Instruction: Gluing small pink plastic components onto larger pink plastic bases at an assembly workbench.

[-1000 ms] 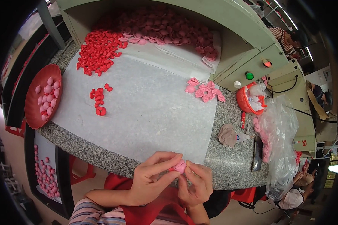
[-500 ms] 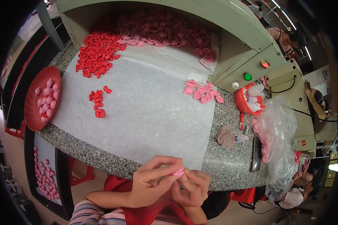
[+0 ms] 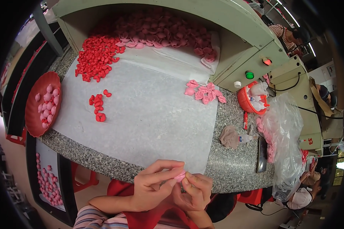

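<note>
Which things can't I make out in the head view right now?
Head view: most of the pink piece, hidden by the left hand and right hand.
Head view: the back of the pink pile, lost in shadow under the cabinet.
Head view: lower ends of the white bottles, hidden by the red basket.
Head view: the right forearm, cut off by the lower edge.

Striped sleeve point(image 3: 88, 218) in pale, pink, blue-grey; red apron point(image 3: 153, 216).

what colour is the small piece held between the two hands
Pink: the small piece shows best in the head view.
</note>
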Tool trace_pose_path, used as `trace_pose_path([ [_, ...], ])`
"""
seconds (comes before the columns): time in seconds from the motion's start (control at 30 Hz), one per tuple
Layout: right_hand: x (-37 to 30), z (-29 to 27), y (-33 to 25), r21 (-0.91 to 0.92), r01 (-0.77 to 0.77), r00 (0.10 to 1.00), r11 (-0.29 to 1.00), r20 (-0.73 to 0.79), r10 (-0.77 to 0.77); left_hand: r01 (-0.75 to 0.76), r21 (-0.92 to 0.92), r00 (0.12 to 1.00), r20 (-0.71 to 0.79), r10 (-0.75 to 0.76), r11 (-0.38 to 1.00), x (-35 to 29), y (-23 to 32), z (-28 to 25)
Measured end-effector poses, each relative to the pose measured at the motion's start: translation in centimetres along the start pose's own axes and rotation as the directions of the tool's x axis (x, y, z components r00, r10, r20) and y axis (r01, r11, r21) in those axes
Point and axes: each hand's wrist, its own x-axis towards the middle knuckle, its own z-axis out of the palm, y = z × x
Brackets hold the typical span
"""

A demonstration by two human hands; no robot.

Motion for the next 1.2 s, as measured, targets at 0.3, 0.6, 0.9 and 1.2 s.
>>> trace_pose_path([
  [0.3,-0.28,0.04,-0.02,-0.021,0.005,1.0,1.0,0.004,-0.005,0.007,0.068,1.0,0.004,-0.008,0.998,0.02,-0.12,-0.23],
  [0.6,0.23,-0.25,-0.09,0.008,0.015,1.0,1.0,-0.005,-0.015,-0.025,-0.008,0.999,0.022,0.025,1.0,-0.1,-0.66,-0.55],
  [0.9,0.62,-0.59,-0.35,-0.038,0.002,1.0,0.999,0.03,-0.001,-0.059,-0.037,0.998,0.003,0.06,0.998,-0.02,-0.57,-0.26],
  [1.2,0.41,-0.77,-0.51,0.007,-0.01,0.999,1.0,0.042,0.01,-0.065,-0.071,0.998,0.008,0.065,0.995,0.0,-0.63,-0.24],
])
